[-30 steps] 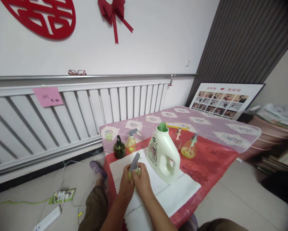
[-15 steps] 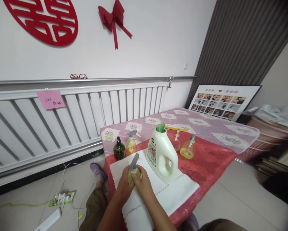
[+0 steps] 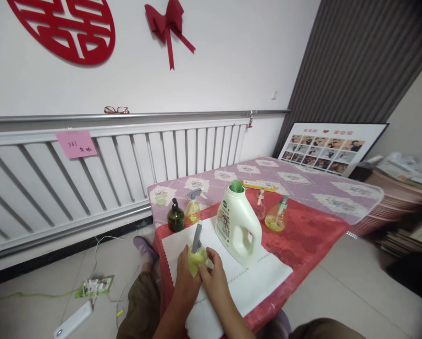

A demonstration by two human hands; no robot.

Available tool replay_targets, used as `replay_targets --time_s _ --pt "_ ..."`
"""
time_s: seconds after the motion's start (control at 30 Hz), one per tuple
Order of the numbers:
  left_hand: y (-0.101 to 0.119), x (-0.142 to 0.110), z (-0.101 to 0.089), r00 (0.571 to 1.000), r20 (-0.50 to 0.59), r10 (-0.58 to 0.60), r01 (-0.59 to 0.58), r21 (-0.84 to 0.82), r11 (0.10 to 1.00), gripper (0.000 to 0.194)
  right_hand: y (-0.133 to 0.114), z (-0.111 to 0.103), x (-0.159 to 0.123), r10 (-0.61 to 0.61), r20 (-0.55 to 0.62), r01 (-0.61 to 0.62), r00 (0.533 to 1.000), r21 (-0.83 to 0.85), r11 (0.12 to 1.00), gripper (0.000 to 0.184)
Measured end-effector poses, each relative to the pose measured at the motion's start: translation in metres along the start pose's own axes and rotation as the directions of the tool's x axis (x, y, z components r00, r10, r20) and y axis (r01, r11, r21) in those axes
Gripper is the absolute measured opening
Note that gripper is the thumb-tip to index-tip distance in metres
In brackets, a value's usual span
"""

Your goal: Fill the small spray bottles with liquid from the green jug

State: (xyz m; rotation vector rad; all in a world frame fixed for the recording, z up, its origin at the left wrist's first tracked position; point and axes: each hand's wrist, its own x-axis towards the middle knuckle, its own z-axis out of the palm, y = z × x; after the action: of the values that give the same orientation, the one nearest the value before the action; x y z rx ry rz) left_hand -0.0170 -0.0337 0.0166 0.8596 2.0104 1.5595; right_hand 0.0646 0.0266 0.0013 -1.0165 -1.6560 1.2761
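Both my hands hold a small spray bottle (image 3: 197, 256) with a grey trigger head and yellow-green body, above a white cloth (image 3: 251, 285). My left hand (image 3: 187, 278) wraps its left side and base. My right hand (image 3: 216, 278) has its thumb and fingers against its right side, the fingers partly curled. A large pale-green detergent jug (image 3: 228, 240) stands just beyond, with a green cap or cup (image 3: 236, 185) in its mouth. Left of the jug are a dark green pump bottle (image 3: 176, 218) and another trigger spray bottle (image 3: 193, 212) with yellowish liquid.
Right of the jug stand a clear pump bottle (image 3: 260, 207) and a bottle with a little yellow liquid (image 3: 277, 219). Behind lies a yellow box (image 3: 258, 185); a small clear cup (image 3: 160, 199) sits at far left. A radiator (image 3: 126, 165) runs along the wall.
The spray bottle has turned in my hands, its trigger head now more upright. My right hand has loosened and shifted to the bottle's right side, showing more of the yellow-green body.
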Motion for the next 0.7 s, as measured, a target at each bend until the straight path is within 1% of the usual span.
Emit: replay_targets --time_s 0.13,0.27,0.33,0.47,0.6,0.7 --pt "-0.007 -0.015 0.01 0.999 -0.046 0.004 0.0 0.098 0.995 0.077 0.001 -0.008 0.006 -0.011 -0.005 0.011 1.0 0.005 1.0 0.052" --pt "-0.015 -0.023 0.014 1.0 0.009 -0.022 0.021 0.098 0.995 0.079 0.003 -0.02 0.015 -0.018 -0.01 0.018 1.0 0.001 1.0 0.048" --pt "-0.017 -0.02 0.014 0.999 0.014 -0.042 0.041 0.093 0.995 0.079 0.004 -0.026 0.016 -0.008 -0.019 0.008 1.0 -0.007 1.0 0.051" --pt "-0.016 -0.004 0.011 0.999 0.019 -0.046 0.045 0.07 0.997 0.08 0.006 -0.032 0.01 0.012 -0.056 -0.014 0.998 -0.027 1.0 0.06" --pt "-0.017 0.006 0.01 0.992 0.099 -0.073 0.068 0.055 0.996 0.085 0.009 -0.028 0.0 0.009 -0.061 -0.011 0.998 -0.033 0.999 0.058" --pt "-0.018 0.003 0.012 0.992 0.113 -0.06 0.055 0.045 0.997 0.085 0.011 -0.024 -0.003 -0.005 -0.053 0.004 0.999 -0.027 1.0 0.058"
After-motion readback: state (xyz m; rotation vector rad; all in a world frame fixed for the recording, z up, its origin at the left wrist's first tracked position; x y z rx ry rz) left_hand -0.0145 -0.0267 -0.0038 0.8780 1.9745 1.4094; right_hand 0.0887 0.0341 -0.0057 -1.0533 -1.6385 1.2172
